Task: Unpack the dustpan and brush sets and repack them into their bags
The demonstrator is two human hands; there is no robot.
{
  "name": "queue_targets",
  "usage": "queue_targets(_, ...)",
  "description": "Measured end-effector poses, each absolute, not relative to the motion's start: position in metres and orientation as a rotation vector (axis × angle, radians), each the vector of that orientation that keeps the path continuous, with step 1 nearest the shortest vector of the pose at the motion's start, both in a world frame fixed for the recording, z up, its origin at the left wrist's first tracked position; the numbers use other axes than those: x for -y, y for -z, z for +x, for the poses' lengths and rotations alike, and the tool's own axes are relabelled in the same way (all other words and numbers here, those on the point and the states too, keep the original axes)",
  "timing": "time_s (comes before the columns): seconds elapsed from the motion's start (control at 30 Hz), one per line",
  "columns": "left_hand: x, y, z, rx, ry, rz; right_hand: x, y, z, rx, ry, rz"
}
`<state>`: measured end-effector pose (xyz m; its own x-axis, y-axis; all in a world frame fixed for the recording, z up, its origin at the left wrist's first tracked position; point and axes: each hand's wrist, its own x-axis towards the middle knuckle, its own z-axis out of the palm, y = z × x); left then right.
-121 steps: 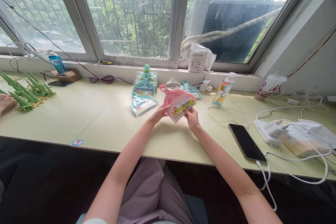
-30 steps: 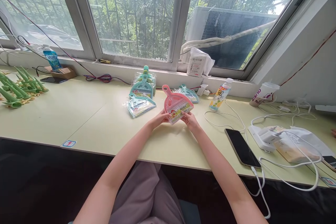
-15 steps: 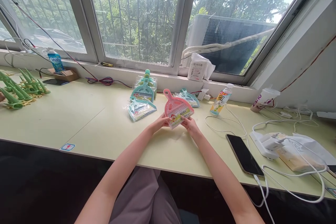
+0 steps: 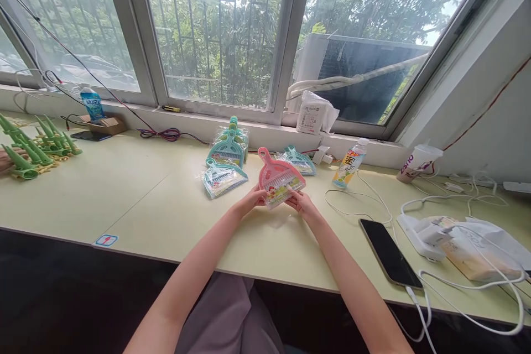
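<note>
A pink dustpan-and-brush set [image 4: 279, 177] in clear wrapping is held up over the table, tilted, its handle pointing away from me. My left hand [image 4: 254, 200] grips its lower left corner. On the lower right edge, my right hand [image 4: 302, 202] is closed with thumb on top. Just left lies a teal dustpan set [image 4: 224, 178] in wrapping, and behind it stands a stack of teal dustpan sets [image 4: 229, 146]. Another teal dustpan set [image 4: 299, 160] lies behind the pink one, partly covered by it.
To the right are a drink bottle [image 4: 350, 163], a plastic cup [image 4: 418, 163], a phone [image 4: 390, 253] on a cable and a white power strip [image 4: 421, 238]. Green cone-shaped parts [image 4: 33, 149] sit far left, with another person's hand [image 4: 5, 159] beside them. A tissue pack [image 4: 313, 113] rests by the window.
The whole view has shifted slightly, with things appearing a little lower. Both hands keep hold of the pink dustpan set, which has barely moved.
</note>
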<state>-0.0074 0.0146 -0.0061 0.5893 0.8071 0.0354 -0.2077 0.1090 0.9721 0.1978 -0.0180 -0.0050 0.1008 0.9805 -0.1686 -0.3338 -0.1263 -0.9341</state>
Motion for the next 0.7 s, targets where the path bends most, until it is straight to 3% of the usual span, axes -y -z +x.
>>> queue_targets(0.17, -0.017, -0.004, -0.017, -0.618, -0.843, 1.123, 0.024, -0.006, 0.222, 0.993, -1.205, -1.245)
queue_targets(0.33, -0.018, -0.011, -0.03, -0.582, -0.858, 1.047, 0.027, -0.008, 0.238, 1.225, -0.355, -1.429)
queue_targets(0.4, -0.019, -0.011, -0.032, -0.609, -0.88, 1.021, 0.027, -0.007, 0.238, 1.433, -0.156, -1.41)
queue_targets(0.53, -0.02, -0.01, -0.032, -0.646, -0.861, 1.007, 0.024, -0.004, 0.235, 1.657, -0.14, -1.312)
queue_targets(0.7, -0.022, -0.006, -0.032, -0.678, -0.754, 1.071, 0.021, -0.003, 0.235, 1.55, -0.302, -1.193)
